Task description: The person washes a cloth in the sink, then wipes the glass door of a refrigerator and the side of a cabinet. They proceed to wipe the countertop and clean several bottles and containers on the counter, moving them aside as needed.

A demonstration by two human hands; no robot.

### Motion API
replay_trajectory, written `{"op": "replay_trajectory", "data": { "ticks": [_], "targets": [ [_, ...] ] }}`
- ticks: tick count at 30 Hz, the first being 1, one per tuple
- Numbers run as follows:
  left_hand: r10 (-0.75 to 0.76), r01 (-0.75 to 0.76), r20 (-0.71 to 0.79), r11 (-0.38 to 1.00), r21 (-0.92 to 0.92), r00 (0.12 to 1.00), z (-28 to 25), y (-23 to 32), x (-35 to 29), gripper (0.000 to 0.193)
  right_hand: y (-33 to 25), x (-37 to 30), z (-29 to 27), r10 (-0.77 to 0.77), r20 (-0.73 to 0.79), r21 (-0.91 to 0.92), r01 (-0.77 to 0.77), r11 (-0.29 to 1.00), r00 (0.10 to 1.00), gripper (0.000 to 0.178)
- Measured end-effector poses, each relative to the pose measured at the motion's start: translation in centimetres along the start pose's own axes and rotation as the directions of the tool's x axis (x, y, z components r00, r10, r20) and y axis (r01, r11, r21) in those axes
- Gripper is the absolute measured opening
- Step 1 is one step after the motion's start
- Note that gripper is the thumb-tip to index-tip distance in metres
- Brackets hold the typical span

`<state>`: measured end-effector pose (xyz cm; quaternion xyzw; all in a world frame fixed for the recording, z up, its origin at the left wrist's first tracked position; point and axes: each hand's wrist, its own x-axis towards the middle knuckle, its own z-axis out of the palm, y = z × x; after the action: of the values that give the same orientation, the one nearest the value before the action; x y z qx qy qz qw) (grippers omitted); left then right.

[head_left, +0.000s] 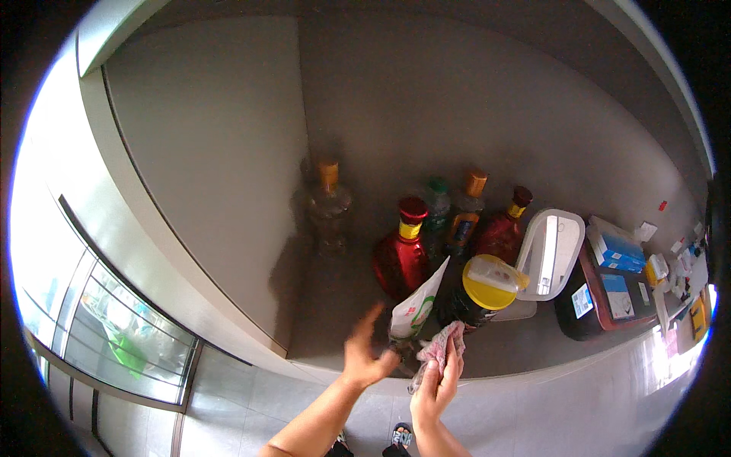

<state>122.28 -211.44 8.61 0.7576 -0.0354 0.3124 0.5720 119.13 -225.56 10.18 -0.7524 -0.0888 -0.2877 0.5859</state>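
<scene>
My right hand (435, 388) is closed round a crumpled pink-and-white cloth (440, 349) at the front edge of a grey cabinet shelf. To its left, my left hand (365, 356) is somewhat blurred, thumb and fingers apart. Those fingers are beside a white packet (415, 311) with green and red print, which leans with its pointed corner up. Whether they touch it I cannot tell. Just behind the cloth stands a dark jar with a yellow lid (491, 283). A red glass bottle (401, 263) with a dark red cap rises behind the packet.
A clear bottle (330, 209) stands at the back left. Behind the jar are a green-capped bottle (437, 207), an orange-capped bottle (466, 217) and another red bottle (502, 232). Rightward are a clear plastic container (550, 255), a black case (572, 314) and blue-and-white boxes (620, 247).
</scene>
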Motion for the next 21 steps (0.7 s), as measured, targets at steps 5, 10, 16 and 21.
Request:
{"op": "replay_trajectory", "data": {
  "ticks": [5, 10, 16, 21],
  "targets": [
    [-0.105, 0.101, -0.382, 0.994, -0.029, 0.918, -3.3, -4.6, 7.7, 0.081, 0.0, -1.7, -0.3, -0.312, 0.075, -0.130, 0.319, 0.939, 0.947, 0.039],
    [-0.218, 0.314, -0.424, 0.934, 0.171, 0.879, -3.0, -8.7, 15.8, 0.099, -0.9, -3.6, 1.2, -0.456, 0.120, 0.013, 0.458, 0.889, 0.882, 0.029],
    [-0.218, 0.347, -0.515, 0.923, 0.167, 0.829, -1.3, -11.9, 18.2, 0.101, -1.8, -3.9, 2.1, -0.386, 0.173, 0.045, 0.385, 0.922, 0.906, 0.028],
    [-0.119, 0.246, -0.538, 0.954, 0.171, 0.834, -1.3, -13.1, 16.1, 0.092, -2.4, -3.6, 2.6, -0.303, 0.262, 0.115, 0.282, 0.952, 0.916, 0.029]
  ]
}}
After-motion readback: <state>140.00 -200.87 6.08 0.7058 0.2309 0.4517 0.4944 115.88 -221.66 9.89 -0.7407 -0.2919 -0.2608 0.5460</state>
